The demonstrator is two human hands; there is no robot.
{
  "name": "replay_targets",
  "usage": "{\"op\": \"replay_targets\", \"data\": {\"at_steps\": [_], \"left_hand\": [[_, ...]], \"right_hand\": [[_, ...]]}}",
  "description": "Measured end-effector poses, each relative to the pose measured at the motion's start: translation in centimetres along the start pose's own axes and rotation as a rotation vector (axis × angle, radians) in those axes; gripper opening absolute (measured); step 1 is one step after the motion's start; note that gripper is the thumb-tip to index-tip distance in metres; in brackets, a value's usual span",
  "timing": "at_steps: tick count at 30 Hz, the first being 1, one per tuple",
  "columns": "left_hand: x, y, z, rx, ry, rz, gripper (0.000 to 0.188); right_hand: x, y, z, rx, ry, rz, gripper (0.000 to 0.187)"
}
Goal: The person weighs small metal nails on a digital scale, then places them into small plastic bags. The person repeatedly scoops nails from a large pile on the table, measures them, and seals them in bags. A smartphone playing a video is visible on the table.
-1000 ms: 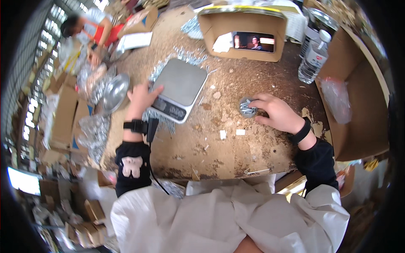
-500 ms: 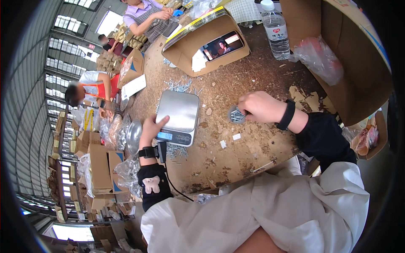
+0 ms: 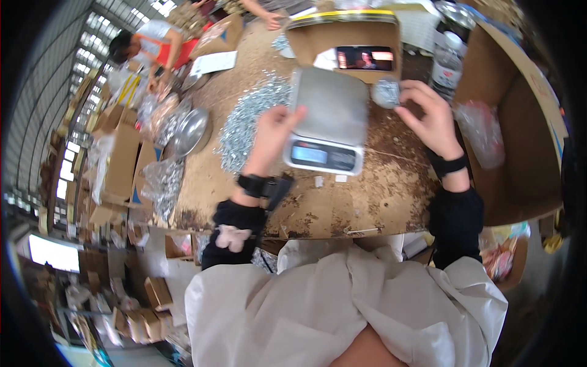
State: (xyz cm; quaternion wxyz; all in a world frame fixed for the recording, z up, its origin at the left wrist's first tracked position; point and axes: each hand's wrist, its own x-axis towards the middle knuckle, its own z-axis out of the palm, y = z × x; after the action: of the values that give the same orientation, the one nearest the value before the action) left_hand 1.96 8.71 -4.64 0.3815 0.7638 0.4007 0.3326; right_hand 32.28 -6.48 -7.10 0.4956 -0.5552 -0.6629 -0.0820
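A digital weighing scale (image 3: 330, 104) with a bare metal top and a lit display lies in front of me, slightly blurred. At its left edge is my left hand (image 3: 272, 137), thumb over the rim and fingers curled by the side. Left of that hand spreads a pile of small silver screws (image 3: 244, 125). Beyond the scale's right side, my right hand (image 3: 431, 116) pinches the rim of a small round cup (image 3: 385, 93) between thumb and fingers. Silvery pieces show inside the cup.
An open carton (image 3: 342, 24) with a phone (image 3: 365, 58) in it stands at the back. A water bottle (image 3: 447, 67) and a large open cardboard box (image 3: 526, 140) are at right. A metal bowl (image 3: 191, 131) sits at left; a co-worker (image 3: 160, 46) bends beyond it.
The scale has shifted right with my left hand, uncovering the screw pile. My right hand holds the cup farther forward, near the phone carton. The view has turned.
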Motion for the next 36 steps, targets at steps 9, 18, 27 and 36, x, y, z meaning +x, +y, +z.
{"op": "replay_targets", "data": {"at_steps": [9, 18, 27, 36], "left_hand": [[-5.9, -6.2, 9.2, -0.361, -0.137, -0.394, 0.053], [-6.4, -3.5, 0.9, 0.291, -0.057, 0.182, 0.043], [-1.8, -15.0, -21.6, 0.969, 0.465, 0.198, 0.04], [-2.7, -22.3, -29.1, 1.202, 0.395, 0.227, 0.006]], "right_hand": [[-0.5, 0.2, 1.2, -0.023, -0.195, -0.057, 0.019], [-1.4, -2.3, 2.6, 0.012, -0.513, -0.073, 0.019], [-1.3, -4.4, 1.2, -0.017, -0.332, 0.036, 0.033], [-6.3, -1.1, -4.0, -0.288, -0.017, 0.347, 0.018]]}}
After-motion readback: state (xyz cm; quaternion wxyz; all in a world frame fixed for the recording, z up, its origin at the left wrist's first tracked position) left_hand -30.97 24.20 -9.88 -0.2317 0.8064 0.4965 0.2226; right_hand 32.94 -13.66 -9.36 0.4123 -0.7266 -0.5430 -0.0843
